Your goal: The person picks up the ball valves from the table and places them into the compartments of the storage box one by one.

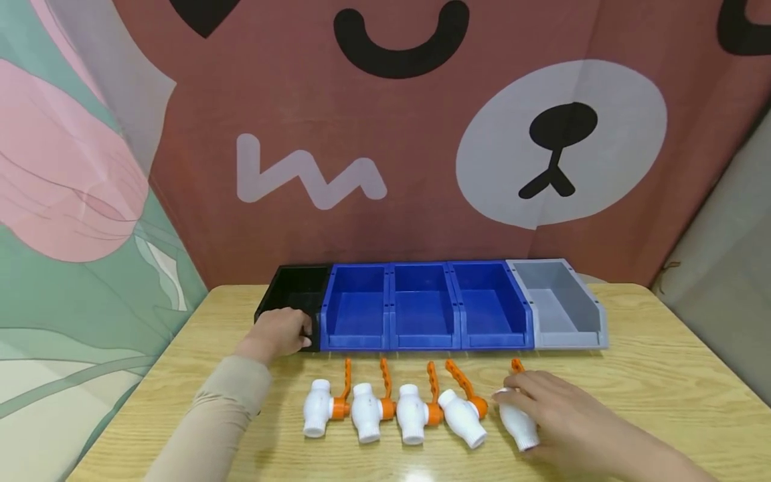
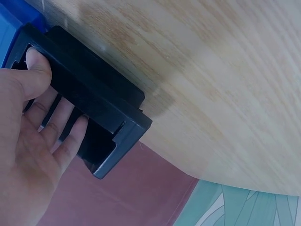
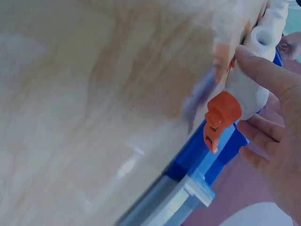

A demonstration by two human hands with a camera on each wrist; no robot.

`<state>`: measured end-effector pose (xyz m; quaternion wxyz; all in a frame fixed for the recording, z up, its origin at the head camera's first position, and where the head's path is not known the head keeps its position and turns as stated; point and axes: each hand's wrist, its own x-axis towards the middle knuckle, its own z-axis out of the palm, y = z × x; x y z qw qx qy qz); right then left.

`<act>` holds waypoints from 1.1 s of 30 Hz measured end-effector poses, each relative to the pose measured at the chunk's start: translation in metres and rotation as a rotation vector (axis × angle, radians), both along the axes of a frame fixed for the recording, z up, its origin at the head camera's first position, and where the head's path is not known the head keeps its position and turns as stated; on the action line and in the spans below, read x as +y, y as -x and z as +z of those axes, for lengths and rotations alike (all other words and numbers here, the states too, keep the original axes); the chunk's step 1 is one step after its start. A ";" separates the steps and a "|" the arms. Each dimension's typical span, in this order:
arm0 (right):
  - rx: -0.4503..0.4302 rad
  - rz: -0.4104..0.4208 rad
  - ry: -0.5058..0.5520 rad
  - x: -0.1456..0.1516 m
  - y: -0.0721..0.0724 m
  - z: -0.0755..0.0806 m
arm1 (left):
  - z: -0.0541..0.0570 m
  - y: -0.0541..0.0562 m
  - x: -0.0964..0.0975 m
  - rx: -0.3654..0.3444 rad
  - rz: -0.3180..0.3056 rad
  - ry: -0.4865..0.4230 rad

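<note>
In the head view my left hand (image 1: 280, 331) is at the front of a black bin (image 1: 301, 278). Its thumb lies at the front lip and the fingers reach over into the bin, gripping the front wall, as the left wrist view shows of the hand (image 2: 35, 122) and bin (image 2: 94, 89). At the right, my right hand (image 1: 557, 415) holds a white ball valve (image 1: 519, 425) with an orange handle. The right wrist view shows thumb and fingers on either side of the valve body (image 3: 251, 92); its orange handle (image 3: 211, 139) points away from the palm.
Several more white ball valves (image 1: 411, 415) with orange handles lie in a row on the wooden table (image 1: 650, 375). Behind them, three blue bins (image 1: 424, 341) and a grey bin (image 1: 572, 340) continue the row from the black one. A printed cloth (image 1: 421, 221) hangs behind.
</note>
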<state>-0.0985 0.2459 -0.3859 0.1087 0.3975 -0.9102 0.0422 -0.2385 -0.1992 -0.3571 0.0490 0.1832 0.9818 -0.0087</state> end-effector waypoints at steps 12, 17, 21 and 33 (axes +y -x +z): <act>0.240 0.064 0.005 0.032 0.019 0.024 | -0.004 0.001 0.004 0.037 -0.010 0.044; 0.230 0.047 -0.020 0.040 0.030 0.036 | -0.006 0.001 0.002 0.037 0.001 0.043; 0.222 0.025 -0.029 0.045 0.037 0.043 | -0.005 -0.001 0.002 0.035 0.007 0.039; 0.198 -0.030 -0.035 0.059 0.054 0.055 | -0.004 0.001 0.003 0.018 0.017 0.032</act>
